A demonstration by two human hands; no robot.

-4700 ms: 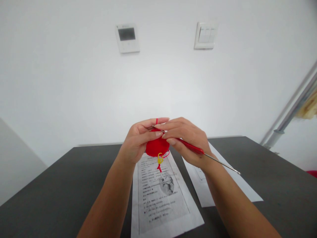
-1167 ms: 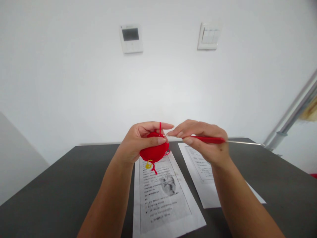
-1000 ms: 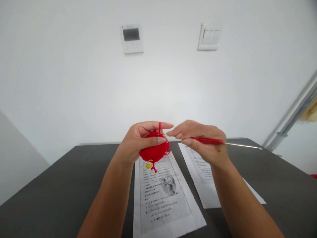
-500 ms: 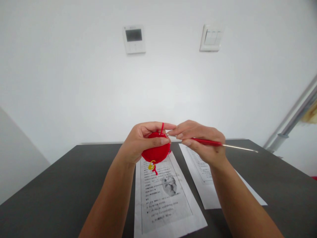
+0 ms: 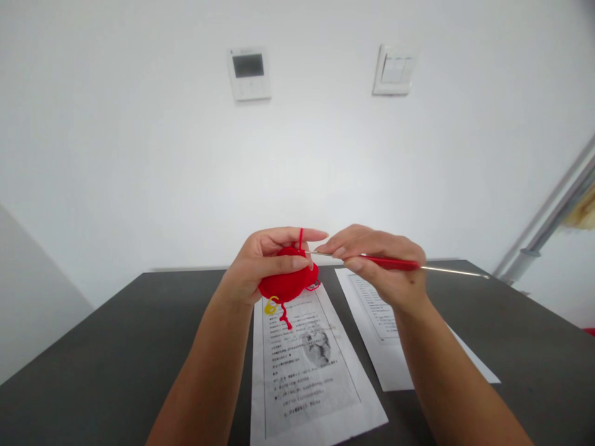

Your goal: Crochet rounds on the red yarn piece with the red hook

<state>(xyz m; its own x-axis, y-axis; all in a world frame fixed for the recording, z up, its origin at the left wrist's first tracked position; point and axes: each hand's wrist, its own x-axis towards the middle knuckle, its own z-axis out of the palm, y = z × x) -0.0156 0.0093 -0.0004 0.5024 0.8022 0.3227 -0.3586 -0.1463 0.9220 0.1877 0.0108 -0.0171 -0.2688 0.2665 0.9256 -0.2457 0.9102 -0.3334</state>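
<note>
A round red crochet piece [image 5: 282, 282] is pinched by my left hand [image 5: 253, 263], thumb across its front. Red yarn [image 5: 301, 239] loops over the outstretched left index finger. From the lower edge of the piece hang a yellow stitch marker [image 5: 270, 306] and a short red yarn tail [image 5: 285, 317]. My right hand [image 5: 388, 263] is closed around the red handle of a crochet hook [image 5: 390, 263], whose thin metal tip points left and meets the top edge of the piece. The exact stitch at the tip is too small to make out.
Below my hands, a printed sheet [image 5: 316, 396] with a picture lies on the dark table [image 5: 116, 347]. A second printed sheet [image 5: 395, 371] is partly under my right forearm. On the white wall are a control panel [image 5: 250, 74] and a switch [image 5: 394, 71]. A grey pole [image 5: 553, 217] stands at right.
The red piece has tilted and shifted slightly left in my left hand, with the stitch marker swinging left. The hook has turned a little and its shaft has moved slightly right.
</note>
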